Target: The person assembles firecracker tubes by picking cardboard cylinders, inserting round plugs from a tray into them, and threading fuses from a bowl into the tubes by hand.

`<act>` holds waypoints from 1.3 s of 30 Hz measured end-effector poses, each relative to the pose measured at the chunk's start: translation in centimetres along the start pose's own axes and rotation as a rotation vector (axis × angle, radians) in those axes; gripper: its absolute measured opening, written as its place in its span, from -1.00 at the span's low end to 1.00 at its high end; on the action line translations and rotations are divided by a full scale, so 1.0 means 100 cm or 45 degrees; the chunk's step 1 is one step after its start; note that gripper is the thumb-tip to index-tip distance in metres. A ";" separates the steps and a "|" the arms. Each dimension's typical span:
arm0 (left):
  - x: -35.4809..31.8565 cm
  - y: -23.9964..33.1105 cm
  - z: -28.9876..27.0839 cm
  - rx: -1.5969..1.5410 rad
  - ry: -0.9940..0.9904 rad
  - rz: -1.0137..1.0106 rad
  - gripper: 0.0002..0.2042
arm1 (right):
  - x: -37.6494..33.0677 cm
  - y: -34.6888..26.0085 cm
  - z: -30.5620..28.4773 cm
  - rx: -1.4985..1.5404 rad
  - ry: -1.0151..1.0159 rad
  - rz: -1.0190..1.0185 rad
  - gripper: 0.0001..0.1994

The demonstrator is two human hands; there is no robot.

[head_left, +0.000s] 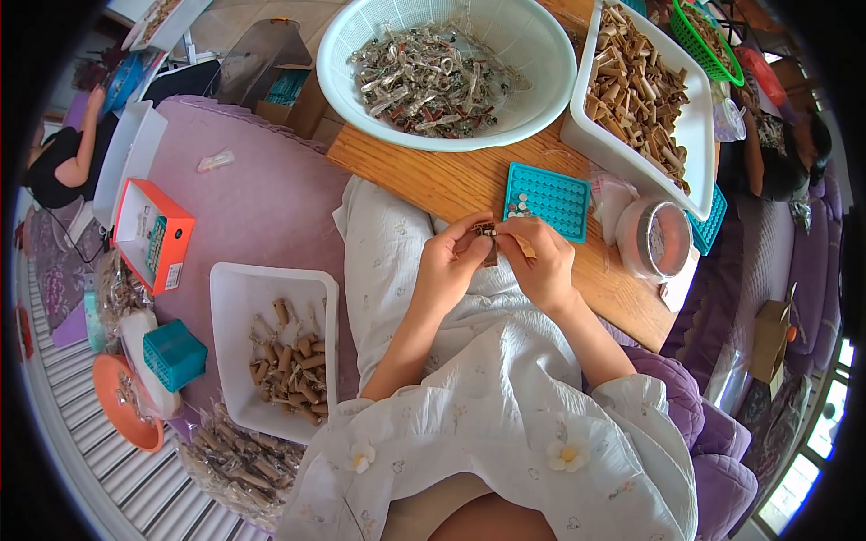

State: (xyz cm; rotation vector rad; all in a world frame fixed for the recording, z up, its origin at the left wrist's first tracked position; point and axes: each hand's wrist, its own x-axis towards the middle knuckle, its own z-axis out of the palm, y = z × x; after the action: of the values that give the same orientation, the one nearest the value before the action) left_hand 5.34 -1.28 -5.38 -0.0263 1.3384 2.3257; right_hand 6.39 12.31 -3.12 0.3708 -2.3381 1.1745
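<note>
Over my lap, my left hand (446,267) is closed around a small brown casing (491,257) with a dark and silvery part at its upper end. Against that end my right hand (545,270) pinches with thumb and forefinger; whatever sits between those fingertips is too small to make out. Just beyond the right hand lies a teal gridded tray (564,200) with several round silver discs (519,204) in its left part. A pale green basin (541,108) holds small electronic pieces with clear plastic. To its right, a white bin (699,135) is filled with brown casing pieces (636,90).
Left of my lap, a white bin (225,352) holds brown cylinders (293,365). Nearby are an orange-red box (171,212), teal basket (176,354) and orange basin (108,397). A clear round tub (654,239) stands on the wooden table (622,298). Other people sit at both sides.
</note>
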 end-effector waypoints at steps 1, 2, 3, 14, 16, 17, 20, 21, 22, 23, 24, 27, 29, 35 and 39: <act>0.000 -0.001 0.000 0.021 0.004 0.008 -0.71 | -0.001 0.001 -0.001 -0.001 0.000 0.001 -0.80; -0.001 -0.001 0.000 0.020 0.004 0.008 -0.71 | -0.002 0.002 -0.003 -0.025 -0.068 -0.031 -0.80; -0.001 -0.001 0.000 0.082 0.014 0.011 -0.71 | -0.003 0.003 -0.004 -0.049 -0.136 -0.063 -0.80; -0.002 0.001 0.006 0.204 0.023 -0.010 -0.74 | -0.002 0.000 -0.007 -0.022 -0.147 0.086 -0.83; -0.001 -0.003 0.002 0.309 -0.028 -0.024 -0.74 | -0.002 0.001 -0.009 -0.059 -0.224 0.134 -0.83; -0.001 -0.004 0.002 0.310 -0.035 -0.024 -0.74 | -0.003 0.002 -0.008 -0.027 -0.262 0.175 -0.85; -0.002 -0.007 0.002 0.329 0.032 0.007 -0.78 | -0.003 0.004 -0.006 0.027 -0.327 0.252 -0.87; -0.001 -0.008 0.002 0.344 0.043 0.005 -0.78 | -0.002 0.005 -0.006 0.057 -0.361 0.283 -0.88; -0.001 -0.010 0.001 0.359 0.055 0.005 -0.79 | -0.001 0.005 -0.007 0.052 -0.354 0.285 -0.88; -0.001 -0.012 0.001 0.361 0.046 0.005 -0.79 | 0.000 0.006 -0.009 0.094 -0.417 0.329 -0.86; -0.001 -0.014 0.000 0.403 0.053 -0.006 -0.79 | 0.002 0.007 -0.010 0.138 -0.480 0.373 -0.85; 0.000 -0.014 0.003 0.540 0.005 -0.014 -0.79 | 0.014 0.013 -0.018 0.330 -0.628 0.506 -0.79; 0.000 -0.012 0.007 0.693 -0.075 0.001 -0.76 | 0.029 0.012 -0.028 0.270 -0.744 0.550 -0.76; 0.001 -0.017 0.011 0.729 -0.234 -0.048 -0.74 | 0.035 0.027 -0.044 0.192 -1.103 0.583 -0.68; 0.006 -0.014 0.013 0.554 -0.374 -0.238 -0.72 | 0.040 0.024 -0.054 0.167 -1.212 0.541 -0.69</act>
State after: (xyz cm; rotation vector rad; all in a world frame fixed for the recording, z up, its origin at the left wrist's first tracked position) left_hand 5.62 0.55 -5.97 0.3008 1.5772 1.7653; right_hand 3.55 17.99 0.13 0.5943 -3.2785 1.5907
